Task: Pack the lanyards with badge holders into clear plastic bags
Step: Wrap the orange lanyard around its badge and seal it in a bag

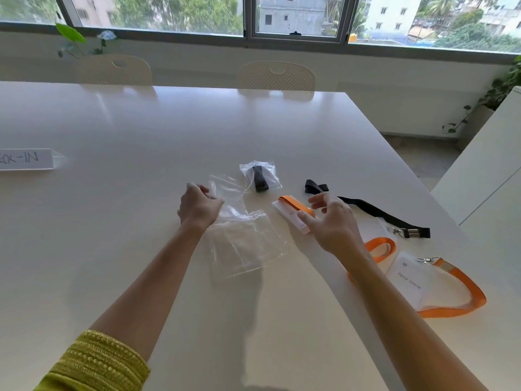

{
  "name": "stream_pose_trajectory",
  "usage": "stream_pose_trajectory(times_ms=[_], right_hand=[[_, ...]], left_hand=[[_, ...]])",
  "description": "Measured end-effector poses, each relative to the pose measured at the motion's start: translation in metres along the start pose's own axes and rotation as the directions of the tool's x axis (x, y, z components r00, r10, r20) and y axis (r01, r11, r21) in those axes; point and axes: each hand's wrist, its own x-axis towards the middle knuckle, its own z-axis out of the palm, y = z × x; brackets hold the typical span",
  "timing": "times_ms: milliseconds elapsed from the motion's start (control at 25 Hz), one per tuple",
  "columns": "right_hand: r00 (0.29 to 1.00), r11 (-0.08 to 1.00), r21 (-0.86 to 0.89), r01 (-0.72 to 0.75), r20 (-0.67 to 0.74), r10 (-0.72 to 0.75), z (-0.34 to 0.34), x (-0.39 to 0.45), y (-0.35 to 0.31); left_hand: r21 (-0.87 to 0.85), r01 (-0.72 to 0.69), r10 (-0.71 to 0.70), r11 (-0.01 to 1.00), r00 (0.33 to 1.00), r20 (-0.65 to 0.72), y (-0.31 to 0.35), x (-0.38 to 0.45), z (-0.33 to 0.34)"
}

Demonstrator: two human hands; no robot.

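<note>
My left hand (198, 207) grips the edge of a clear plastic bag (231, 198), lifted a little off the white table (141, 131). More clear bags (245, 249) lie flat below it. My right hand (332, 221) hovers with relaxed fingers over a folded orange lanyard with its badge holder (291, 211), thumb touching it. A sealed bag holding a black lanyard (260, 176) lies behind. To the right lie a black lanyard (383, 214) and an orange lanyard with a name badge (411, 280).
A "CHECK-IN" paper sign (25, 159) stands at the left edge. Two chairs (276, 76) are tucked in at the table's far side under the window. A white cabinet (490, 170) stands to the right, with plants in the corners.
</note>
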Motion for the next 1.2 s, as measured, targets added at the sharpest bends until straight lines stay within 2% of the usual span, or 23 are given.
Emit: stream_pose_trajectory(times_ms=[80, 160, 240, 320, 400, 480, 560, 640, 720, 800, 840, 880, 960, 1040, 1200], right_hand=[[0.999, 0.998, 0.062, 0.033, -0.040, -0.031, -0.003, -0.002, -0.004], [0.991, 0.986, 0.133, 0.103, -0.096, -0.091, -0.006, -0.002, -0.010], [0.980, 0.969, 0.175, 0.174, -0.124, -0.154, -0.008, 0.000, -0.015], [0.976, 0.965, 0.168, 0.204, -0.117, -0.186, -0.010, 0.003, -0.019], [0.981, 0.964, 0.184, 0.192, -0.066, -0.183, -0.011, 0.006, -0.020], [0.988, 0.954, 0.260, 0.151, -0.003, -0.155, -0.009, 0.007, -0.019], [0.994, 0.921, 0.380, 0.090, 0.028, -0.109, -0.006, 0.006, -0.017], [0.996, 0.865, 0.501, 0.029, 0.055, -0.065, -0.006, 0.004, -0.017], [0.998, 0.820, 0.573, 0.004, 0.055, -0.043, -0.008, 0.002, -0.016], [0.999, 0.773, 0.634, 0.001, 0.031, -0.027, -0.011, 0.001, -0.018], [1.000, 0.756, 0.654, 0.007, 0.012, -0.020, -0.012, 0.000, -0.019], [1.000, 0.751, 0.660, 0.019, -0.007, -0.020, -0.013, -0.001, -0.020], [0.998, 0.758, 0.649, 0.066, -0.040, -0.053, -0.012, -0.004, -0.025], [0.992, 0.761, 0.637, 0.127, -0.069, -0.108, -0.011, -0.007, -0.030], [0.986, 0.762, 0.627, 0.165, -0.073, -0.153, -0.011, -0.008, -0.030]], left_hand=[[-0.193, -0.168, 0.159, 0.967, 0.985, -0.061, 0.005, -0.006, -0.007], [-0.276, -0.302, 0.292, 0.912, 0.953, -0.076, 0.012, -0.011, -0.014], [-0.384, -0.368, 0.407, 0.847, 0.913, 0.023, 0.021, -0.014, -0.022], [-0.487, -0.387, 0.519, 0.783, 0.838, 0.168, 0.032, -0.020, -0.029], [-0.537, -0.397, 0.595, 0.744, 0.761, 0.260, 0.040, -0.027, -0.033], [-0.549, -0.397, 0.614, 0.736, 0.732, 0.294, 0.045, -0.033, -0.035], [-0.547, -0.382, 0.604, 0.745, 0.733, 0.312, 0.046, -0.035, -0.035], [-0.502, -0.387, 0.571, 0.773, 0.769, 0.287, 0.048, -0.038, -0.033], [-0.338, -0.482, 0.533, 0.808, 0.843, 0.073, 0.048, -0.041, -0.027], [-0.202, -0.530, 0.494, 0.824, 0.845, -0.203, 0.047, -0.050, -0.022], [-0.226, -0.538, 0.485, 0.812, 0.838, -0.250, 0.048, -0.055, -0.018], [-0.299, -0.527, 0.481, 0.796, 0.850, -0.215, 0.050, -0.061, -0.014], [-0.468, -0.416, 0.471, 0.779, 0.882, -0.001, 0.055, -0.076, -0.004], [-0.560, -0.310, 0.464, 0.768, 0.873, 0.152, 0.059, -0.089, 0.006], [-0.723, -0.122, 0.410, 0.680, 0.881, 0.237, 0.065, -0.095, 0.012]])
